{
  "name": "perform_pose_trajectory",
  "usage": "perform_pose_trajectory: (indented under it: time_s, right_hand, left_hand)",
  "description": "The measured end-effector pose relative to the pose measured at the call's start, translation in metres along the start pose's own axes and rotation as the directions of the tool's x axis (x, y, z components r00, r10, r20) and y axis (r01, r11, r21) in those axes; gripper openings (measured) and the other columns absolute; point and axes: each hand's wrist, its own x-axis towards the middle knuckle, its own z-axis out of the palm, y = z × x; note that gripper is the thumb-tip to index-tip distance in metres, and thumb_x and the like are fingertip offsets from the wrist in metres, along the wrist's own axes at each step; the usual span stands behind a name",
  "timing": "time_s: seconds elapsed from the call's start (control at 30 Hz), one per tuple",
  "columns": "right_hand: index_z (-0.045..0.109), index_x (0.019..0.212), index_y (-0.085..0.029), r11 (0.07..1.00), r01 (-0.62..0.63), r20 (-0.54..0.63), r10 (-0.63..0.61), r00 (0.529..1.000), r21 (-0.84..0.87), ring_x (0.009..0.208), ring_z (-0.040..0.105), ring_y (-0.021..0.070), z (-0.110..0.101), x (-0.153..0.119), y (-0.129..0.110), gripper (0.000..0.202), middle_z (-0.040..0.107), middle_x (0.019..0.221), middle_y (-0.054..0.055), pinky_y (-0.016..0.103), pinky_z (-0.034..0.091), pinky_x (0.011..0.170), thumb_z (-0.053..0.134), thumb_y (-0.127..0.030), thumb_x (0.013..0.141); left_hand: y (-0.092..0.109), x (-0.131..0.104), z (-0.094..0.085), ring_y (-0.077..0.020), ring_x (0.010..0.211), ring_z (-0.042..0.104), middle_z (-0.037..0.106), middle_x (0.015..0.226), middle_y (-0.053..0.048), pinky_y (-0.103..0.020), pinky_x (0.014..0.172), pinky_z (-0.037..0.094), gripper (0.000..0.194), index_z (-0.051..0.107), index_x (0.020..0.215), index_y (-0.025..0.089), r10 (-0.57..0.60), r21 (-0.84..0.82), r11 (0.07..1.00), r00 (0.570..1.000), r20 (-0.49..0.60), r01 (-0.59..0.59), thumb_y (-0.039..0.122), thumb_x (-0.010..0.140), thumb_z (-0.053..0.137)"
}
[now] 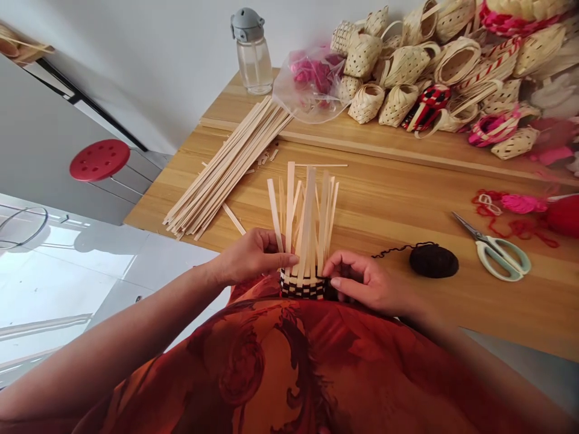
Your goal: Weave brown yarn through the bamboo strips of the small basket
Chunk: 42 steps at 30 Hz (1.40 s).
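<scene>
Lower center of the frame, a left hand pinches the upright strips of a black-and-pale woven piece. The right hand curls narrowly at its right edge; whether it grips anything cannot be told. A slackened pinch could let rows loosen; a snag at the black yarn ball, right of center, could skew them.

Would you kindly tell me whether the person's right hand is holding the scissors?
No, the scissors lie on the wooden table, while the right hand is at the partly woven basket.
</scene>
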Motion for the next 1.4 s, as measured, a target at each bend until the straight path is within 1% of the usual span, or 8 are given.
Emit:
perform_pose_trajectory:
  time_s: [0.17,0.33,0.43,0.63,0.87,1.1,1.27,1.4]
  right_hand:
    - [0.049,0.101,-0.022,0.998,0.041,-0.258,-0.029,0.966,0.042,0.065,0.052,0.0106,0.004,0.008,0.002,0.040,0.058,0.085,-0.002,0.024,0.043,0.059,0.077,-0.045,0.083]
    - [0.046,0.123,-0.020,0.994,-0.084,-0.195,0.097,0.976,0.074,0.054,0.045,0.0104,0.002,0.019,0.004,0.065,0.047,0.061,-0.011,0.023,0.033,0.052,0.082,-0.048,0.076]
    - [0.050,0.122,-0.019,0.994,-0.090,-0.238,0.101,0.966,0.056,0.057,0.049,0.0107,-0.006,0.020,0.007,0.059,0.053,0.066,-0.009,0.024,0.039,0.055,0.080,-0.047,0.079]
    - [0.065,0.117,-0.019,0.975,0.038,-0.354,-0.116,0.928,-0.218,0.107,0.063,0.0229,-0.020,0.013,-0.002,0.035,0.069,0.116,0.009,0.040,0.049,0.095,0.072,-0.037,0.087]
    - [0.069,0.114,-0.018,0.967,0.118,-0.490,-0.217,0.844,-0.224,0.076,0.063,0.0163,-0.007,0.004,-0.020,0.028,0.067,0.087,0.004,0.030,0.054,0.068,0.068,-0.034,0.091]
    - [0.038,0.146,-0.029,0.973,0.157,-0.422,-0.216,0.881,-0.169,0.057,0.063,0.0103,0.004,-0.007,-0.041,0.063,0.070,0.107,0.005,0.027,0.056,0.055,0.069,-0.031,0.091]
    - [0.050,0.127,-0.025,0.992,-0.037,-0.245,0.006,0.969,-0.124,0.055,0.065,0.0086,0.005,0.000,-0.032,0.045,0.066,0.117,0.007,0.026,0.055,0.053,0.072,-0.034,0.088]
    - [0.054,0.122,-0.022,0.995,-0.090,-0.151,0.094,0.984,0.032,0.051,0.056,0.0070,0.006,0.011,-0.026,0.050,0.064,0.091,-0.001,0.019,0.046,0.041,0.079,-0.036,0.081]
  left_hand:
    - [0.002,-0.001,0.001,-0.0110,0.057,0.059,0.067,0.067,-0.002,-0.020,0.053,0.047,0.025,0.070,0.082,0.012,-0.018,-0.033,0.999,0.999,0.029,0.019,0.036,0.084,0.074]
    - [0.001,0.001,0.001,-0.0102,0.057,0.060,0.070,0.071,-0.002,-0.019,0.053,0.048,0.023,0.071,0.089,0.012,0.001,-0.091,0.996,0.998,0.061,0.004,0.034,0.085,0.074]
    - [0.002,0.001,0.001,-0.0095,0.057,0.060,0.072,0.072,-0.003,-0.018,0.052,0.046,0.022,0.073,0.088,0.011,0.008,-0.108,0.994,0.998,0.067,0.000,0.032,0.085,0.075]
    - [0.002,0.000,0.000,-0.0153,0.082,0.071,0.079,0.092,-0.006,-0.023,0.076,0.054,0.013,0.076,0.093,0.014,0.065,-0.243,0.969,0.991,0.118,-0.034,0.024,0.086,0.074]
    - [0.000,-0.002,0.000,-0.0193,0.083,0.072,0.078,0.091,-0.007,-0.032,0.083,0.057,0.018,0.073,0.092,0.013,0.077,-0.133,0.989,0.989,0.126,-0.060,0.031,0.086,0.073]
    - [0.005,-0.004,0.003,-0.0222,0.082,0.073,0.077,0.086,-0.007,-0.034,0.080,0.059,0.022,0.074,0.091,0.014,0.106,-0.075,0.992,0.990,0.089,-0.099,0.035,0.084,0.074]
    - [0.007,-0.002,0.004,-0.0233,0.083,0.073,0.078,0.089,-0.008,-0.032,0.074,0.059,0.023,0.074,0.093,0.013,0.102,-0.060,0.993,0.991,0.084,-0.097,0.035,0.084,0.074]
    - [0.008,-0.001,0.005,-0.0230,0.086,0.073,0.078,0.093,-0.008,-0.032,0.076,0.059,0.022,0.072,0.096,0.014,0.111,-0.091,0.991,0.984,0.137,-0.099,0.033,0.085,0.072]
